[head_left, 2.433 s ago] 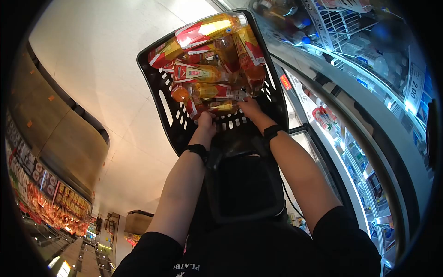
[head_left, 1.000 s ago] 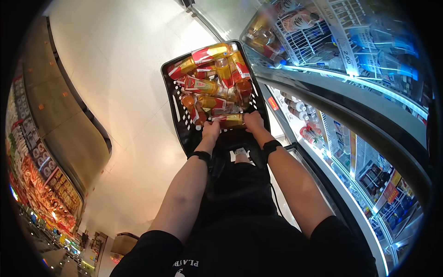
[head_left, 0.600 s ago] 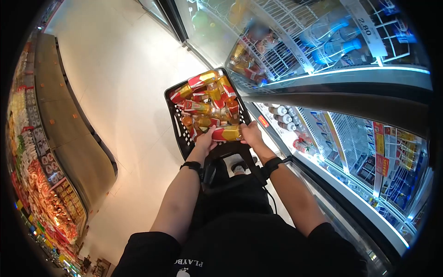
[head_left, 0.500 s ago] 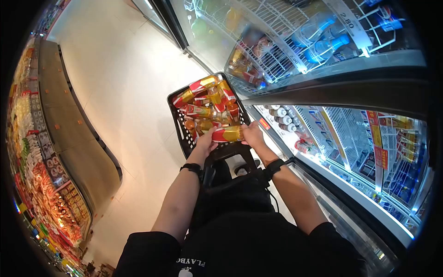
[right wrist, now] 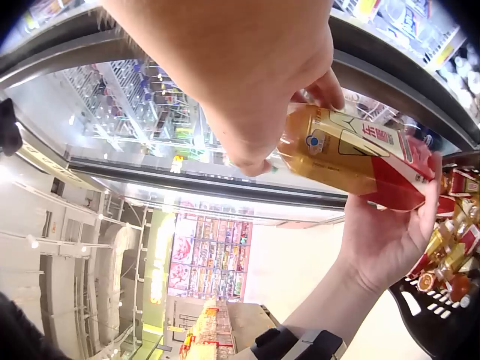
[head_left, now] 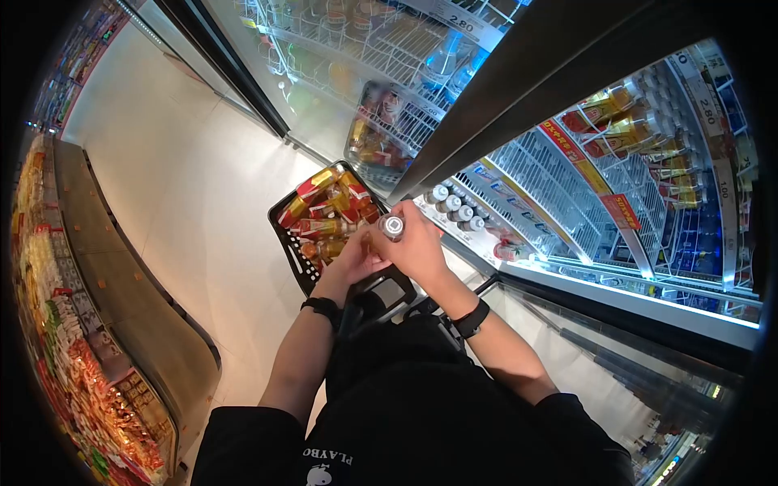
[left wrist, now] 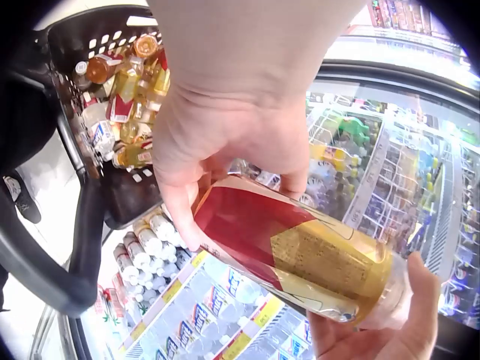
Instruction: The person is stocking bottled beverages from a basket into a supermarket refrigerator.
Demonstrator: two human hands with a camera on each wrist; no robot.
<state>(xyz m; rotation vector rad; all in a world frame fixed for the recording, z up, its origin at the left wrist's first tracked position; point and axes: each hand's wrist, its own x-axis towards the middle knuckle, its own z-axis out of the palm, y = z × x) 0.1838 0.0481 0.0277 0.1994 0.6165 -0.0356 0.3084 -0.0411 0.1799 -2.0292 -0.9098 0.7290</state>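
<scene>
Floor [head_left: 194,186] left of the basket [head_left: 283,236] leaves passage; a dark door frame [head_left: 502,101] stands near the held bottle [left wrist: 300,251]

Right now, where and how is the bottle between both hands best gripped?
Perhaps mid-body on the bottle, from the side facing the left wrist camera: that round stretch lies uncovered; the left hand holds the base, the right hand the neck.

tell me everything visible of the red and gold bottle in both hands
The red and gold bottle looks like clear plastic, its red, gold and cream label printed with characters, its pale cap facing the head camera. It is held near a black plastic basket: the left hand grips its base end, the right hand its cap end. Its fill level is unclear.
</scene>
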